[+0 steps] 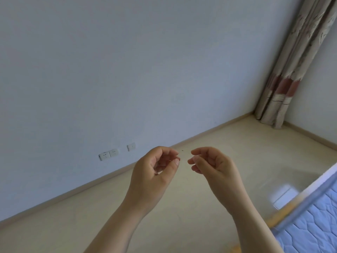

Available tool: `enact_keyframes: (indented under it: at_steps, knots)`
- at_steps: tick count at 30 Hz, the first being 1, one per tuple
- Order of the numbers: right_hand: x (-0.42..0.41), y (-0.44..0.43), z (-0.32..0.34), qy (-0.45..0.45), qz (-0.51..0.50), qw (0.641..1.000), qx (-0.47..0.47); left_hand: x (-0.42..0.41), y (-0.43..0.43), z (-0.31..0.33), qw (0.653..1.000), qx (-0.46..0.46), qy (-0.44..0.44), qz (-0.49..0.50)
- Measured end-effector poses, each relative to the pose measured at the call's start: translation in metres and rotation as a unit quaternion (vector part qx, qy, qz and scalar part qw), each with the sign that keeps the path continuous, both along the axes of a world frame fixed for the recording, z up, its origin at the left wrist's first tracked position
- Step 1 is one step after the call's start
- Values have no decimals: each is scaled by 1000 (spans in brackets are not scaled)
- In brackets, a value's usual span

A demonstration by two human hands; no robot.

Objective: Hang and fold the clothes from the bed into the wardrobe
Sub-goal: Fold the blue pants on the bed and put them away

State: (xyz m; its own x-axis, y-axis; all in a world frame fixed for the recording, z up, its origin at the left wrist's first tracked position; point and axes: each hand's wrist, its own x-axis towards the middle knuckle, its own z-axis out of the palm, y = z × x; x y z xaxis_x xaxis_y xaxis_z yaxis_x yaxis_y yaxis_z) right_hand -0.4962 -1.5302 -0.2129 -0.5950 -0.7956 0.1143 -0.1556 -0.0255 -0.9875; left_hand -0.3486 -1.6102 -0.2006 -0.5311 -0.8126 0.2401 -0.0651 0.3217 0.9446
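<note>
Now, far left of the bed, wall sockets [108, 154] sit low on the wall. We raise our left hand [153, 170], fingers curled in, thumb close to the fingertips, gripping nothing we can see. Our right hand [213, 165], nearer the bed, curls likewise. Beyond the bed hangs a curtain [295, 61]; the bed [319, 225] itself fills the lower right corner
</note>
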Motion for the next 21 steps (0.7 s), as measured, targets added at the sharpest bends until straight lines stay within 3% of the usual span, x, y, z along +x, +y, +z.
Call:
enact_keyframes:
  at_steps: [13,21]
  knots:
    - [-117,-77,-31,-14,-172,984,53,-152,-130,-35,987,30,-30,-155]
    - [-188,-125,-27,-8,-319,946,54,-275,-207,-29,949,23,-38,-311]
